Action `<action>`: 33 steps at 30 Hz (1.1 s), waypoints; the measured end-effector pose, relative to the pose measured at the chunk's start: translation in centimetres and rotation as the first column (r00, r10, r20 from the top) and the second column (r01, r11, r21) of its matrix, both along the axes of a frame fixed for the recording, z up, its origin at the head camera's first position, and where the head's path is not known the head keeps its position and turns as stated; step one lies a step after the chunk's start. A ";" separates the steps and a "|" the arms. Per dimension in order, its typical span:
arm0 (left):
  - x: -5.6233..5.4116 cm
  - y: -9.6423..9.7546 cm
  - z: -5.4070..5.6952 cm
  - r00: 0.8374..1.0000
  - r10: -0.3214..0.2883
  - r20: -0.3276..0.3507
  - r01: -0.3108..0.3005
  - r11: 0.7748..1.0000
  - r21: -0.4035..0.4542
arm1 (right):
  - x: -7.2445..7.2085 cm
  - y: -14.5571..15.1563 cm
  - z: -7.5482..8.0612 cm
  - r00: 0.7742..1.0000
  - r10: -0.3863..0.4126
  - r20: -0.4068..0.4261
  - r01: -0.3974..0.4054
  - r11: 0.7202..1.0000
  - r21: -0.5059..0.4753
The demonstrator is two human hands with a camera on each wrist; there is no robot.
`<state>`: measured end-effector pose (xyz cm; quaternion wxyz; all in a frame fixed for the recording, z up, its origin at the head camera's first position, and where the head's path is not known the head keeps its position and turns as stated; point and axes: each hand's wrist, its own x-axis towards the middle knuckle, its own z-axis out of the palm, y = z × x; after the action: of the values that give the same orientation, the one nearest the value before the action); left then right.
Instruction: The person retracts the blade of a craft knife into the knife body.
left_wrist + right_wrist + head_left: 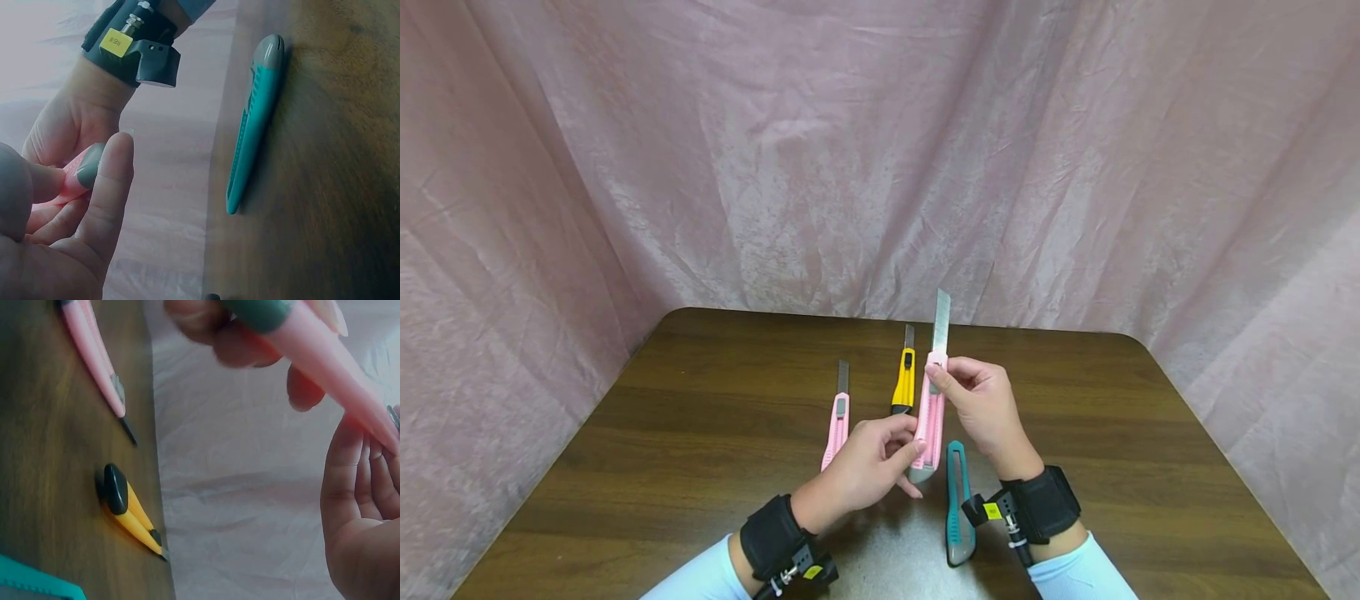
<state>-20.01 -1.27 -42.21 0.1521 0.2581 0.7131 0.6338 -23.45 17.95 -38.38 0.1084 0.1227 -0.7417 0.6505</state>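
Observation:
Both hands hold a pink utility knife (931,421) above the table, its long blade (942,321) out and pointing up and away. The left hand (874,462) pinches the grey-capped rear end between thumb and fingers. Nearer the blade, the right hand (983,408) grips the front of the handle, thumb on the face by the slider. In the left wrist view the grey end cap (91,165) shows between the left thumb and fingers. The right wrist view shows the pink handle (331,362) running from the left fingers to the right hand (369,550).
Another pink utility knife (837,429) lies left with its blade out, partly behind the left hand. A yellow utility knife (905,375) lies behind, blade out. A teal utility knife (955,500) lies near the right wrist, no blade showing. A pink curtain (850,167) hangs behind the brown table (700,400).

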 end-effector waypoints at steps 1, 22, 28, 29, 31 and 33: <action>0.0 0.0 0.0 1.000 0.000 0.000 0.000 1.000 0.001 | 0.0 0.0 0.0 1.000 -0.007 0.009 0.007 1.000 0.005; 0.0 -0.1 0.1 1.000 0.007 0.010 -0.007 1.000 -0.012 | -0.2 -0.1 -0.3 1.000 -0.007 -0.008 0.007 0.997 0.081; 0.1 0.0 0.1 1.000 0.007 0.017 -0.007 1.000 -0.014 | -0.4 0.0 -0.3 0.999 -0.024 0.031 0.020 0.994 0.105; 0.1 0.0 0.1 1.000 0.008 0.016 -0.007 1.000 -0.014 | -0.4 0.0 -0.3 0.999 -0.022 0.035 0.018 0.994 0.112; 0.1 0.0 0.1 1.000 0.009 0.015 -0.009 1.000 -0.014 | -0.4 0.1 -0.2 0.999 -0.013 0.036 0.009 0.992 0.125; 0.0 0.0 0.1 1.000 0.008 0.014 -0.008 1.000 -0.013 | -0.3 0.1 -0.2 1.000 0.000 0.023 -0.003 0.991 0.130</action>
<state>-19.97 -1.28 -42.16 0.1561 0.2496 0.7171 0.6317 -23.72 18.00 -38.55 0.0912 0.1227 -0.7836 0.6021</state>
